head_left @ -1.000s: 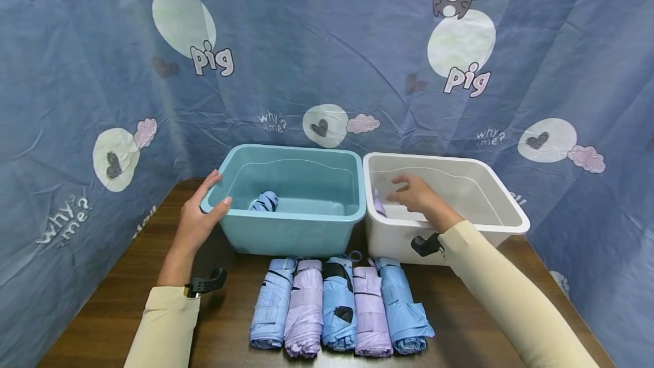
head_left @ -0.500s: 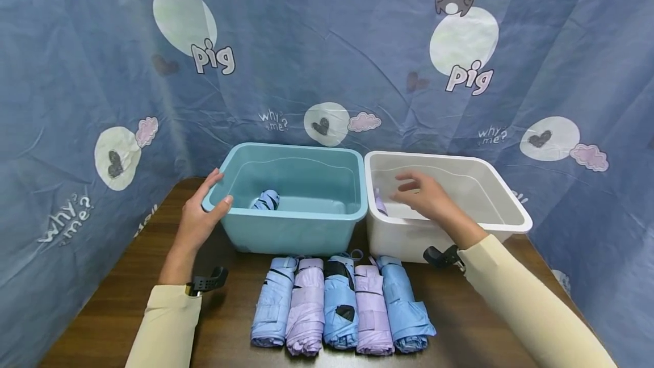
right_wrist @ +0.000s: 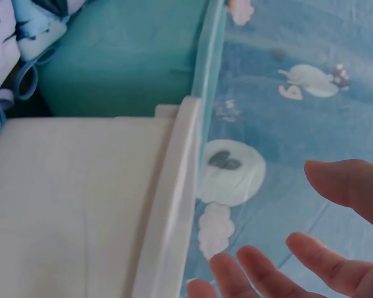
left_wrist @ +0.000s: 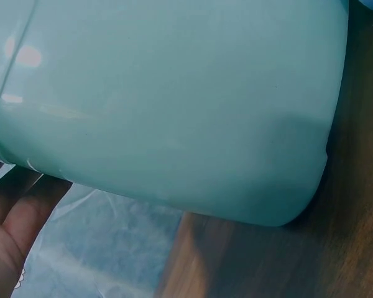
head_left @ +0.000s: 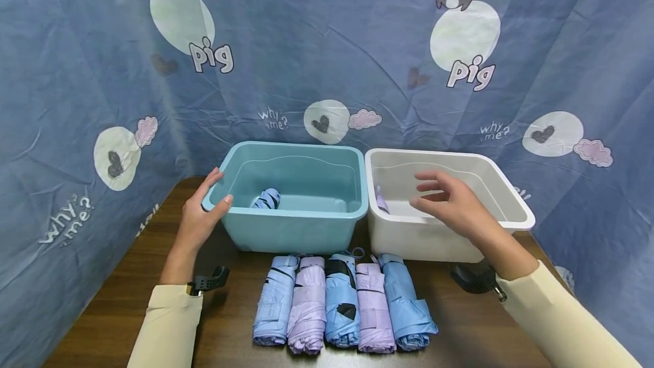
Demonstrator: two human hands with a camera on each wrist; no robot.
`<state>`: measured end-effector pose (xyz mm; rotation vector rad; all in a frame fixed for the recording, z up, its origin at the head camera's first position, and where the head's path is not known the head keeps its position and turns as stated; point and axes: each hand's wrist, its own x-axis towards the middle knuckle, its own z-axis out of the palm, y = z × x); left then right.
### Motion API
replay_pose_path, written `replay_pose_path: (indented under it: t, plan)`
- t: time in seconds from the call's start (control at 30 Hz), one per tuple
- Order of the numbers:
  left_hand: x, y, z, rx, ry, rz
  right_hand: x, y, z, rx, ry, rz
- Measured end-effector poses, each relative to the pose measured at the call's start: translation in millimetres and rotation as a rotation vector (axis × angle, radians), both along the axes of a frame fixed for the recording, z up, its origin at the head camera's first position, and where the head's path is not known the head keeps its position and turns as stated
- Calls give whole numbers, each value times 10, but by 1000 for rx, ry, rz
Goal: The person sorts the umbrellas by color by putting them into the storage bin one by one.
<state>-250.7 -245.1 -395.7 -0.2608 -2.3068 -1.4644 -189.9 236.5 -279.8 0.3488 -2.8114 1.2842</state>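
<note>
A person in cream sleeves [head_left: 163, 328] works at a dark wooden desk [head_left: 230, 322], left hand [head_left: 199, 212] resting at the front left corner of a teal bin [head_left: 286, 234], thumb and fingers spread to either side of it in a light, unclenched touch. The right hand [head_left: 455, 203], its grip released and fingers loosely bent, hangs over the front of a white bin [head_left: 419, 237].

The two bins stand side by side toward the back edge of the desk, the teal one nearer its left edge, the white one nearer its right. Inside the teal bin, toward its left end, lies a blue-and-black rolled umbrella [head_left: 268, 199]; a lilac rolled umbrella [head_left: 381, 202] leans against the left end of the white one.

Five more lie in a row in front of the bins, pointing toward the desk's near edge: from the left, a pale blue umbrella [head_left: 275, 302], a pinkish lilac umbrella [head_left: 307, 305], a blue umbrella with black patches [head_left: 337, 294], a slimmer lilac umbrella [head_left: 374, 305] and a plain blue umbrella [head_left: 403, 294], slightly slanted. A blue curtain [head_left: 286, 44] printed with pigs hangs behind.
</note>
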Motion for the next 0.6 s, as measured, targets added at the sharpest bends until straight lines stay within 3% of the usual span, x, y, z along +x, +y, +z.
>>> replay_pose_path:
  t: [0.13,0.33,0.6]
  plan:
    - [42,9,40,-3,-21,-5,135,15,2,3,43,26]
    - [217,103,234,5,-17,-11,311,6,-56,1,105,66]
    - [276,148,312,0,-4,-16,509,27,-183,-54,65,79]
